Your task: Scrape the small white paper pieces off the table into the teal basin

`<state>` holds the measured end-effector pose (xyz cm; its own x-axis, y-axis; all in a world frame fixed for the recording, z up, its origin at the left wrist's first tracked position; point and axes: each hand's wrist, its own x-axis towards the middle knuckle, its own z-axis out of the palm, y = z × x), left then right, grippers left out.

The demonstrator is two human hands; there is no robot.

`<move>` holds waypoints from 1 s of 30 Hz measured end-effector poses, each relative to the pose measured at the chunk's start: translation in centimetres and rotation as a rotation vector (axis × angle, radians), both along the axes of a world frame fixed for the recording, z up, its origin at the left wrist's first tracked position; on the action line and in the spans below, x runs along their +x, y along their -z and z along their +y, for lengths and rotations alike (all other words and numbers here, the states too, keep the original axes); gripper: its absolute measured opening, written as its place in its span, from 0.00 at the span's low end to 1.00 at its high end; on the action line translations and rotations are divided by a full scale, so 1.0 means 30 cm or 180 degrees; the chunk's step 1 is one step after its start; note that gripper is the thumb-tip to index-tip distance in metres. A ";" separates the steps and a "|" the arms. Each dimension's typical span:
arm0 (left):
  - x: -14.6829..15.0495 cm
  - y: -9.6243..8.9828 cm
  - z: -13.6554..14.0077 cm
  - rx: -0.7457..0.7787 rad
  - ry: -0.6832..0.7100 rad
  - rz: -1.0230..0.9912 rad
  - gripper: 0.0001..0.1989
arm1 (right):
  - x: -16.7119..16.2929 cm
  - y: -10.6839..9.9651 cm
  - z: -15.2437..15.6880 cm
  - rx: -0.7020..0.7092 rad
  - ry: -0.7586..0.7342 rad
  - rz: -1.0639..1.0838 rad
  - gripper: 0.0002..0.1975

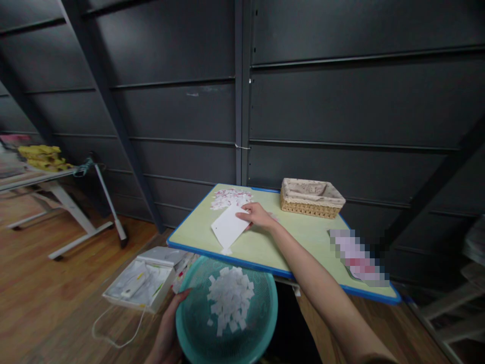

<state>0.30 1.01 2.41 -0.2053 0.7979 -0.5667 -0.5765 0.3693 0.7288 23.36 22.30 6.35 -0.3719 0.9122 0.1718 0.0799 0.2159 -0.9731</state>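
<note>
My right hand [258, 216] grips a white card [229, 226] by its upper right edge, over the pale green tabletop [299, 243]. A few white paper bits [226, 251] lie under the card's low corner, at the table's front edge. Just behind the card is a pile of white and pinkish paper pieces [231, 196]. Below the table edge, my left hand [175, 313] is closed on the left rim of a teal plastic basket [268, 323]. White paper squares [230, 298] are heaped inside it. Part of the left hand is hidden behind the basket.
A cloth-lined wicker basket [312, 206] stands at the table's back right. A blurred-out flat item [358, 255] lies at the right edge. On the floor to the left is an open white box [142, 283] with a cable. A dark panelled wall [182, 111] rises behind.
</note>
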 end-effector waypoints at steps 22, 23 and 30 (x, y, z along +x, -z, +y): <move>0.010 0.018 0.002 -0.0085 -0.0028 -0.0032 0.16 | 0.108 -0.042 0.047 0.1492 0.2593 -0.1246 0.17; 0.010 0.019 0.002 -0.0081 -0.0027 -0.0033 0.13 | 0.103 -0.040 0.044 0.1531 0.2606 -0.1324 0.16; 0.003 0.034 -0.002 -0.0116 -0.0013 -0.0033 0.15 | 0.075 -0.017 0.046 0.1593 0.2354 -0.1455 0.14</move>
<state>0.41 0.96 1.41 -0.2024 0.7759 -0.5974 -0.5855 0.3931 0.7089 25.60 23.68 6.85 0.1333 0.8027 0.5814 0.7030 0.3369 -0.6263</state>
